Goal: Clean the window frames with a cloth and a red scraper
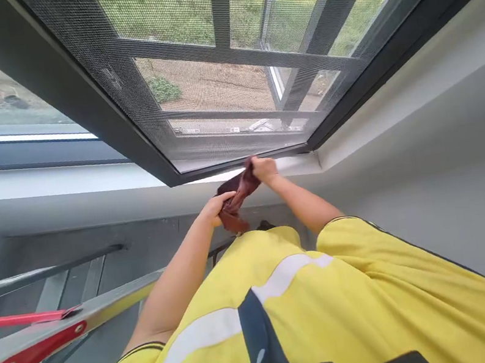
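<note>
A dark reddish-brown cloth (pixel 244 189) is stretched and bunched between both my hands, just in front of the window sill. My left hand (pixel 216 207) grips its lower left part, with the thumb lying over the folds. Closed in a fist, my right hand (pixel 265 168) holds the upper right end, close to the bottom edge of the screen frame. Above the hands, the dark-framed mesh window screen (pixel 207 82) stands swung inward at an angle. Some of the cloth's folds are hidden behind my fingers.
To the left stands a metal ladder (pixel 118 301) with red braces. The white sill (pixel 56 178) runs below the window, and a grey wall (pixel 457 183) rises at the right. Bars and grass show through the mesh.
</note>
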The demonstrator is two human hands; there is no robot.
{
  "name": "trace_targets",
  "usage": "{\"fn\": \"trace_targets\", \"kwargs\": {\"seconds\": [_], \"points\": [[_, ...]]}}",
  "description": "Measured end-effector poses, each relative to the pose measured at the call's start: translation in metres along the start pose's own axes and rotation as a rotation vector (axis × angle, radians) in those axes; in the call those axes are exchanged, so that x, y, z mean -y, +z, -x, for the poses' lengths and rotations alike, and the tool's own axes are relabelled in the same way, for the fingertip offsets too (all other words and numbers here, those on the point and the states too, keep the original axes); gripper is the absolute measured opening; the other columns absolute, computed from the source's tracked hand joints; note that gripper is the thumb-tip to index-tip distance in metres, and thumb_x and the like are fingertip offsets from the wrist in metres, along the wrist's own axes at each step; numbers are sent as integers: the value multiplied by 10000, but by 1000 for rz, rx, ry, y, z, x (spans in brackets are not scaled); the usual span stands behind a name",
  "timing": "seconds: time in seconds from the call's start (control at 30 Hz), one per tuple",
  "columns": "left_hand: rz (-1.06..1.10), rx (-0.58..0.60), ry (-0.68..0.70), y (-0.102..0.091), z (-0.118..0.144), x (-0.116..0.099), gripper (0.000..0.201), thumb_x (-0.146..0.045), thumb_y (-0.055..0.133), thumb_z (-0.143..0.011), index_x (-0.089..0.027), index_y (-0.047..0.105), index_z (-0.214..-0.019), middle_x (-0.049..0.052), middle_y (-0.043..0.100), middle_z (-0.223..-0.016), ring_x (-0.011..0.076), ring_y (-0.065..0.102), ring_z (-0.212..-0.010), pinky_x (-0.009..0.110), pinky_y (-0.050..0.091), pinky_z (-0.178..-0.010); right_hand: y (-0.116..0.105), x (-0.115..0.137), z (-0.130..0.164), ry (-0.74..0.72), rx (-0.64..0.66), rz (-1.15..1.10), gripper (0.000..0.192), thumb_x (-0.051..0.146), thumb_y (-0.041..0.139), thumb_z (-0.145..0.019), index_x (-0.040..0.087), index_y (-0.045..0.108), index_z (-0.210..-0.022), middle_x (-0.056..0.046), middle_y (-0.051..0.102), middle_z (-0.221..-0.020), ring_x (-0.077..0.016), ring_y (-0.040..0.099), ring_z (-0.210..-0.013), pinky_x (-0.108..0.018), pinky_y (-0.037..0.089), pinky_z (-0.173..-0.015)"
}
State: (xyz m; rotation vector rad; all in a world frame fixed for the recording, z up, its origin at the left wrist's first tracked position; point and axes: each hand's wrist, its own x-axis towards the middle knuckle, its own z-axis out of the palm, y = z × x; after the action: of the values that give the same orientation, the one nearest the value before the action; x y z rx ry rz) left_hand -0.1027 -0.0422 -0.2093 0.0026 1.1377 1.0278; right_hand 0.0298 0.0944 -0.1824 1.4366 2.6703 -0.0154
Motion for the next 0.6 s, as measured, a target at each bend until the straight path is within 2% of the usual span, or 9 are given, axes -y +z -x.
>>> {"fn": "trace_targets", "kwargs": {"seconds": [0.07,0.13,0.2,0.3,0.37,0.43,0.53,0.6], "points": [[-3,68,-5,20,-3,0,121,-179,678,-715,-99,666,-805,98,692,-684,176,624,-535,264,487,-482,-7,-41,4,185,12,56,333,193,322,-910,126,599,-1084,-192,680,-978,-243,655,-901,-277,424,-733],[0,104,9,35,-5,1,101,-163,664,-727,-99,666,-805,92,695,-691,165,630,-552,251,490,-504,-11,-47,3,265,24,71,332,190,331,-909,125,596,-1097,-203,673,-997,-246,652,-923,-277,426,-743],[-4,104,10,42,-5,2,55,-154,631,-745,-105,651,-759,86,687,-664,165,632,-559,264,508,-541,-11,-19,-4,178,30,18,324,177,340,-906,109,588,-1103,-207,673,-986,-238,655,-911,-274,426,-738],[-48,77,-20,40,-2,5,80,-151,622,-743,-122,619,-670,82,671,-621,174,634,-557,293,524,-578,-6,39,-20,-45,24,-85,290,197,367,-906,149,596,-1077,-144,690,-969,-205,657,-892,-253,421,-725],[-106,83,-48,39,0,6,77,-139,669,-699,-124,616,-644,77,657,-590,177,621,-525,296,512,-549,-3,46,-26,-88,17,-111,269,216,385,-905,183,607,-1054,-109,693,-984,-192,653,-903,-246,416,-729],[-165,114,-60,45,-1,6,94,-112,724,-634,-121,643,-680,64,650,-582,172,607,-501,281,485,-510,-2,14,-24,-29,12,-111,282,206,372,-908,173,613,-1052,-127,690,-988,-205,652,-912,-259,418,-736],[-219,165,-23,67,-9,7,262,-87,768,-566,-148,676,-804,35,659,-626,155,608,-517,241,446,-484,-4,-75,-7,200,-3,-74,330,202,328,-923,146,622,-1061,-172,685,-979,-236,655,-916,-279,425,-739],[-229,193,31,82,-14,7,334,-93,773,-557,-171,669,-865,26,668,-672,152,621,-551,231,446,-496,-6,-120,3,365,-4,-45,339,207,327,-924,151,630,-1068,-178,685,-974,-243,657,-914,-278,428,-734]]}}
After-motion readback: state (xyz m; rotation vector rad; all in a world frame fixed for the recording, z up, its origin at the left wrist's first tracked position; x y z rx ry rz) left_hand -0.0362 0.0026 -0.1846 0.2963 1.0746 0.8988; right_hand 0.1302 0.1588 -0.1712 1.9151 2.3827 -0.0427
